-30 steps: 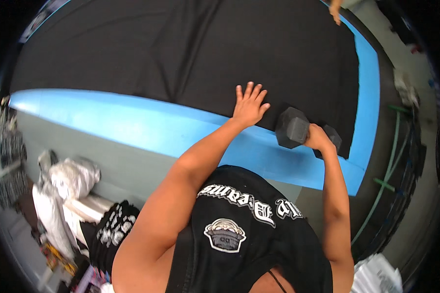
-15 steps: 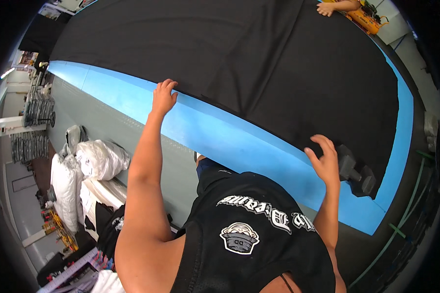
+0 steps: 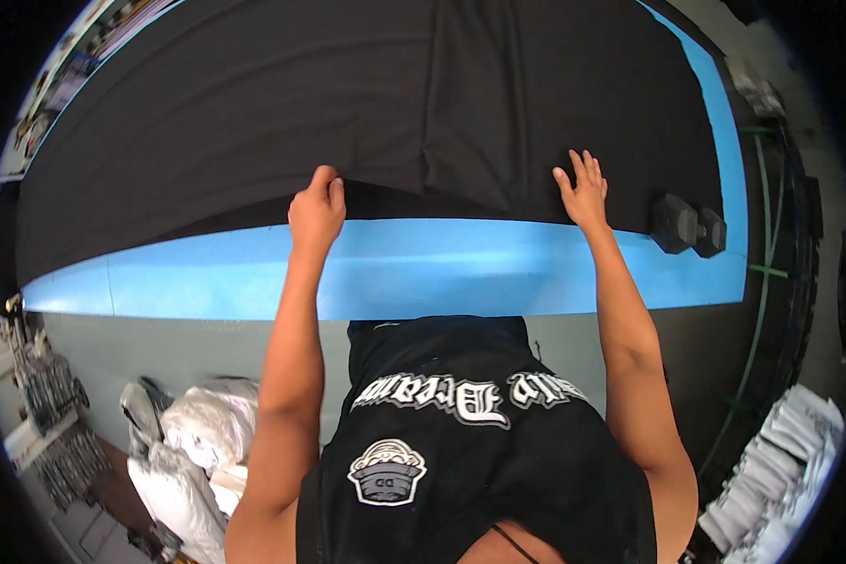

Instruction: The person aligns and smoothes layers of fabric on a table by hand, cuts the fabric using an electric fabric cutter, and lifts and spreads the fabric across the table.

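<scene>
Nearest: black sleeveless top, matt knit, pale lettering and a sewn-looking patch across it; its lower part is cut off by the frame edge. Lower left, white bundles in glossy, crumpled plastic, partly hidden by the left upper arm. Lower right, a white stack, ridged and layered; contents not legible at the blurred rim.

Next, table: smooth light-blue surface, sheen at centre, front edge bowed by the lens. Most of its top lies hidden under black fabric.

Hands well apart. Left hand: fingers curled, clamped on the near edge of the fabric and lifting it into a low arch; the pinch itself is masked by the knuckles. Darker black material shows in the gap beneath; whether a second layer or shadow, cannot tell. Right hand: fingers extended and spread over the fabric close to its near edge, gripping nothing; palm pressure cannot be judged.

To its right, dumbbell: dark, faceted heads, short handle, resting at the fabric's near right corner.

Farther: fabric matt, soft, one broad upright fold right of centre, shallow ripples leftward. Far side cropped by the top edge.
</scene>
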{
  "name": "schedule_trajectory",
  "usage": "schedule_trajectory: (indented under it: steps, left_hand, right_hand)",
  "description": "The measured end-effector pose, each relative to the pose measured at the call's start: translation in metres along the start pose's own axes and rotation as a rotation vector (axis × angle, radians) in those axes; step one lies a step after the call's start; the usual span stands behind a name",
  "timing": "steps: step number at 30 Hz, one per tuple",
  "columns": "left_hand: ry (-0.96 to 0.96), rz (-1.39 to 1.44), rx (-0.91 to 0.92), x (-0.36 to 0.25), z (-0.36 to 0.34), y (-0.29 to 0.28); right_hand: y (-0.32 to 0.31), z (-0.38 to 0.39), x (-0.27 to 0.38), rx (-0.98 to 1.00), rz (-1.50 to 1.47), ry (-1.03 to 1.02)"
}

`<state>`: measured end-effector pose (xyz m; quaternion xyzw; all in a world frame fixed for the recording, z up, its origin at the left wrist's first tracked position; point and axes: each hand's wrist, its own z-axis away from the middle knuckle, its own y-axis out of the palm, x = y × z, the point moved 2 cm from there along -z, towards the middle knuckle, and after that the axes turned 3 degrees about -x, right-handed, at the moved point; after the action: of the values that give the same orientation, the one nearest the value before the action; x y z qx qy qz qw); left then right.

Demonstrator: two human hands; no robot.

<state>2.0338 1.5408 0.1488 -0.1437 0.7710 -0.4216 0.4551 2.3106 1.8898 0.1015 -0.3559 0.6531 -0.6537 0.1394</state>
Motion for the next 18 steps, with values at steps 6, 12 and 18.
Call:
schedule_trajectory:
  steps: [6, 12, 18]
  left_hand:
    - [-0.592, 1.097, -0.083, 0.017, 0.027, 0.042]
    - [-0.459, 1.07, -0.399, 0.047, -0.016, -0.073]
    - [-0.454, 1.186, -0.683, 0.223, -0.031, -0.171]
  right_hand:
    - [0.016, 0.002, 0.019, 0.059, 0.123, 0.039]
    - [0.024, 0.014, -0.001, 0.003, 0.15, 0.056]
    - [0.025, 0.008, 0.003, -0.024, 0.184, 0.012]
